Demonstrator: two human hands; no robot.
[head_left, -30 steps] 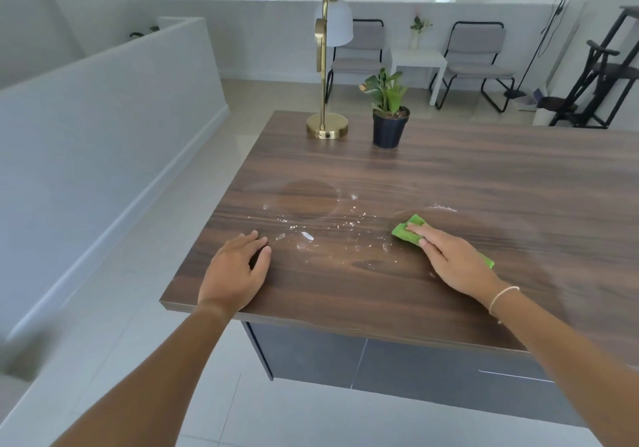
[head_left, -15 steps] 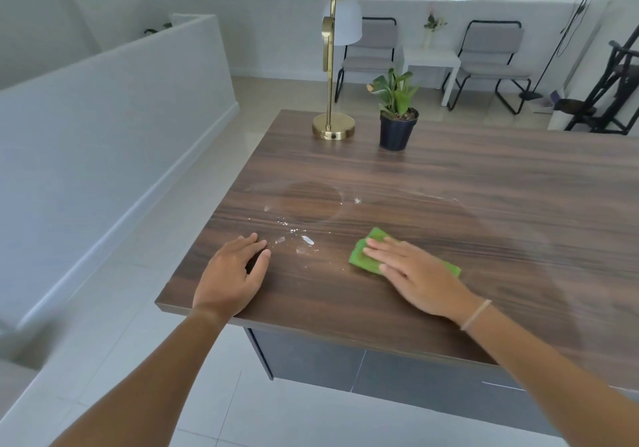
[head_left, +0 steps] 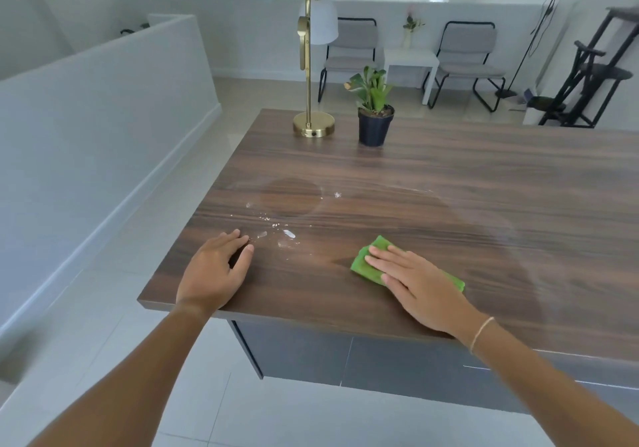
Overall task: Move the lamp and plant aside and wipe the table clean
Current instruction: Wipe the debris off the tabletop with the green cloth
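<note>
A brass lamp [head_left: 313,125] with a white shade stands at the far left corner of the dark wooden table [head_left: 484,183]. Beside it on the right is a small plant [head_left: 375,125] in a black pot. My right hand [head_left: 415,280] lies flat on a green cloth [head_left: 366,266], pressing it onto the tabletop near the front edge. My left hand [head_left: 216,270] rests palm down near the table's front left corner, holding nothing. White crumbs and smears [head_left: 276,230] and a round mark lie between my left hand and the lamp.
Two grey chairs [head_left: 466,62] and a small white side table [head_left: 411,62] stand behind the table. A black stand [head_left: 587,76] is at the far right. A white half wall [head_left: 103,107] runs along the left, over a tiled floor.
My right hand has swept the green cloth leftward and toward me across the table, then slightly back right. Crumbs right of the round mark are gone. My left hand has stayed put.
</note>
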